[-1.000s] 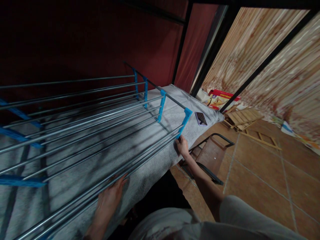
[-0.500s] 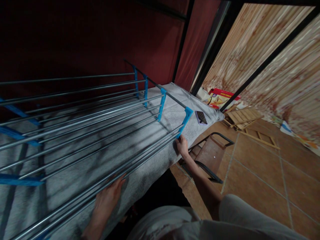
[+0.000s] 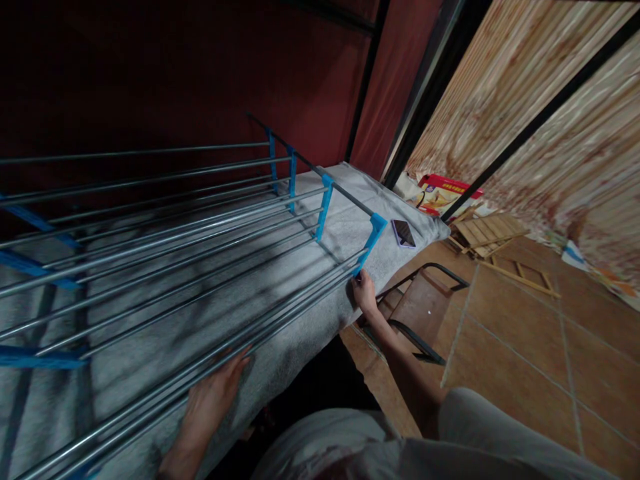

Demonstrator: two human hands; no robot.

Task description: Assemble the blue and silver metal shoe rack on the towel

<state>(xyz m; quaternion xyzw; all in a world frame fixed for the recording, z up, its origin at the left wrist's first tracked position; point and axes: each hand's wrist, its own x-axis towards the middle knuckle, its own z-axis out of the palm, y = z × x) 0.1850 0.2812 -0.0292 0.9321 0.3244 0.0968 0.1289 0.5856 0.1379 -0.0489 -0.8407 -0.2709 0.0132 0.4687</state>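
A rack of metal rods (image 3: 200, 273) with blue plastic brackets lies on a grey cloth-covered surface (image 3: 345, 200). My right hand (image 3: 364, 293) is closed at the rack's near right corner, just below the blue end bracket (image 3: 371, 243); its fingertips are partly hidden. Under the front rods (image 3: 280, 313) is my left hand (image 3: 215, 393), fingers stretched out and partly covered by the rods. Whether it presses on them I cannot tell. Another blue bracket (image 3: 43, 358) joins the rods at the left.
A phone (image 3: 403, 233) lies on the cloth right of the rack. Beside the surface stands a small brown seat with a black frame (image 3: 423, 310). Folded wooden pieces (image 3: 487, 235) and a red and yellow box (image 3: 445, 193) are farther off on the tiled floor (image 3: 520, 347).
Both hands keep nearly the same places on the rack. The view has shifted very slightly, and the left hand sits a touch lower and farther left.
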